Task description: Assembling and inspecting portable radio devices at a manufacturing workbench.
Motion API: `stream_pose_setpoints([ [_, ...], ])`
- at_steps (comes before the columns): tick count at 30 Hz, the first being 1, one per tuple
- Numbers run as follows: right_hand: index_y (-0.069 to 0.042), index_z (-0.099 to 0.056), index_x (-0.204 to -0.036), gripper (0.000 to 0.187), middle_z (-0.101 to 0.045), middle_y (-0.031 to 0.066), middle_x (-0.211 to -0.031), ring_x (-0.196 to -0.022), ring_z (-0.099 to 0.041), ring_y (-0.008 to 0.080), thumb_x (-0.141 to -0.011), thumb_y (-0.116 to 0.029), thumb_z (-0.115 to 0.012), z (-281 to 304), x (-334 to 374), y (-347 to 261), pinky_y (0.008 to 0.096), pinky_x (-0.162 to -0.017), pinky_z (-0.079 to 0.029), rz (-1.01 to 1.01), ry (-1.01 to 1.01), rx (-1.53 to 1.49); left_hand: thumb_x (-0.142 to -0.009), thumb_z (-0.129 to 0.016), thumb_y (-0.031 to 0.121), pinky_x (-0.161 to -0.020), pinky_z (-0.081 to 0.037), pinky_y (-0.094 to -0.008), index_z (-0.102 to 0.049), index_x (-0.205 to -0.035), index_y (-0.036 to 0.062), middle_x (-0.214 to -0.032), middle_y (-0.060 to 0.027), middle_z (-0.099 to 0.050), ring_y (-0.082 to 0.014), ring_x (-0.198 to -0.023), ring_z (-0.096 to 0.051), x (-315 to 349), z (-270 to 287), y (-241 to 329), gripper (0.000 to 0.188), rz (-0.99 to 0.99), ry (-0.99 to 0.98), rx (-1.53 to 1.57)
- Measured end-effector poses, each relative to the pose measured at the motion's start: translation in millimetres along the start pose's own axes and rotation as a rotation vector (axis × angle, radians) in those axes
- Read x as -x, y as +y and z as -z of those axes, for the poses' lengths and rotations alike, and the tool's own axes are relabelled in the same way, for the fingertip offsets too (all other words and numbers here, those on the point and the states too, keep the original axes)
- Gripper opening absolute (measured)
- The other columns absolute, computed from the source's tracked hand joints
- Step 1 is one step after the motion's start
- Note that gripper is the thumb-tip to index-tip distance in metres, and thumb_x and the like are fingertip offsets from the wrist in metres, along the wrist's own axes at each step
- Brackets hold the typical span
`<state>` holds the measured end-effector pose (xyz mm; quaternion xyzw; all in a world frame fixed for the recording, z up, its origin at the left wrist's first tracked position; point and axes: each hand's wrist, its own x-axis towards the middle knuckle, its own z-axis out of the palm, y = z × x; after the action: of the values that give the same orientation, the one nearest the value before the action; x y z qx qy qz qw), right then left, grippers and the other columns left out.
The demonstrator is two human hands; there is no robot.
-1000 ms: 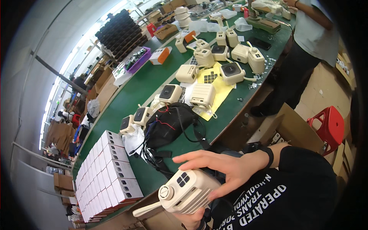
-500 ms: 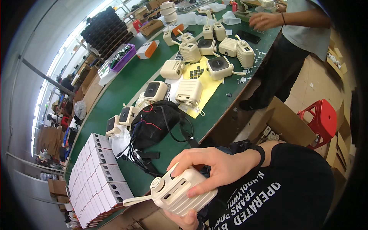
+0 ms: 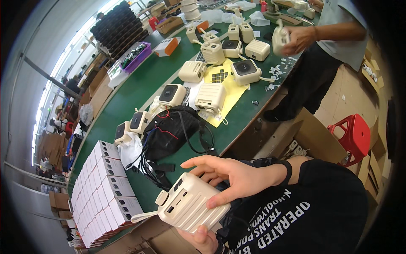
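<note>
A cream boxy electronic device [image 3: 192, 203] with ribbed sides, a round knob, small ports, dark buttons and a strap loop is between my hands, tilted. My left hand [image 3: 198, 241] grips it from below, with the thumb on its lower edge. From the other side my right hand [image 3: 232, 180] holds it, its thumb on the ribbed face and its index finger lifted off. The other right fingers curl at the device's back edge, partly hidden. A black mesh pouch [image 3: 169, 135] with cords lies on the table beyond my hands.
Similar cream devices [image 3: 210, 97] stand across the green table [image 3: 127, 103], some on yellow sheets [image 3: 231, 98]. Stacked white boxes [image 3: 108, 190] fill the near left. A co-worker's hand [image 3: 298, 39] holds another device at far right. A red stool [image 3: 357, 135] and an open carton [image 3: 319, 135] stand at right.
My right index finger has lifted off the device, and the device has shifted slightly left in my hands. The co-worker's hand has picked up a device from the table's right edge.
</note>
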<state>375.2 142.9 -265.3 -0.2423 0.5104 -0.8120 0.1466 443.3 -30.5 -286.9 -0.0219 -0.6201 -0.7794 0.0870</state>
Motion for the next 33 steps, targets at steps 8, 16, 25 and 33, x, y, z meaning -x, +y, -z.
stream_pose_setpoints([
  [8, -0.004, -0.018, -0.138, 0.079, -0.037, 0.0170, -0.128, -0.112, -0.045, 0.0230, -0.080, -0.026, -0.066, 12.7, -0.1, 12.3, 0.0310, -0.091, -0.040, 0.038, 0.023, -0.057, -0.086, -0.045, 0.045, -0.070, -0.053, -0.0350, -0.034, -0.133, 0.0087, -0.129, -0.0172, -0.040, -0.0272, -0.095, -0.057, -34.8, 3.1, -22.9, 0.060, 0.671, -0.301, 1.106],
  [16, -0.005, -0.005, -0.141, 0.116, -0.027, 0.0187, -0.135, -0.124, -0.031, 0.0268, -0.058, -0.027, -0.083, 14.4, 12.3, 8.6, 0.0342, -0.101, -0.027, 0.118, 0.215, 0.502, -0.084, -0.045, 0.054, -0.064, -0.050, -0.0358, -0.021, -0.139, 0.0143, -0.133, -0.0174, -0.031, -0.0278, -0.103, -0.047, -36.1, -31.2, -34.8, 0.072, 0.886, -0.360, 1.526],
  [25, -0.004, -0.004, -0.141, 0.110, -0.034, 0.0155, -0.133, -0.119, -0.040, 0.0245, -0.063, -0.014, -0.080, 33.1, 9.0, 13.1, 0.0346, -0.100, -0.032, -0.131, 0.259, 0.198, -0.085, -0.042, 0.051, -0.064, -0.045, -0.0273, -0.033, -0.135, 0.0131, -0.124, -0.0138, -0.042, -0.0209, -0.088, -0.046, -40.0, -41.3, -20.9, 0.063, 0.914, -0.250, 1.240],
  [33, -0.001, -0.010, -0.141, 0.102, -0.040, 0.0134, -0.130, -0.116, -0.042, 0.0193, -0.065, -0.010, -0.078, 49.0, 6.6, 2.7, 0.0322, -0.099, -0.033, -0.153, 0.257, 0.009, -0.087, -0.035, 0.055, -0.061, -0.047, -0.0316, -0.035, -0.131, 0.0067, -0.120, -0.0181, -0.042, -0.0246, -0.087, -0.048, -46.7, -54.1, -20.0, 0.065, 0.889, -0.398, 0.883],
])
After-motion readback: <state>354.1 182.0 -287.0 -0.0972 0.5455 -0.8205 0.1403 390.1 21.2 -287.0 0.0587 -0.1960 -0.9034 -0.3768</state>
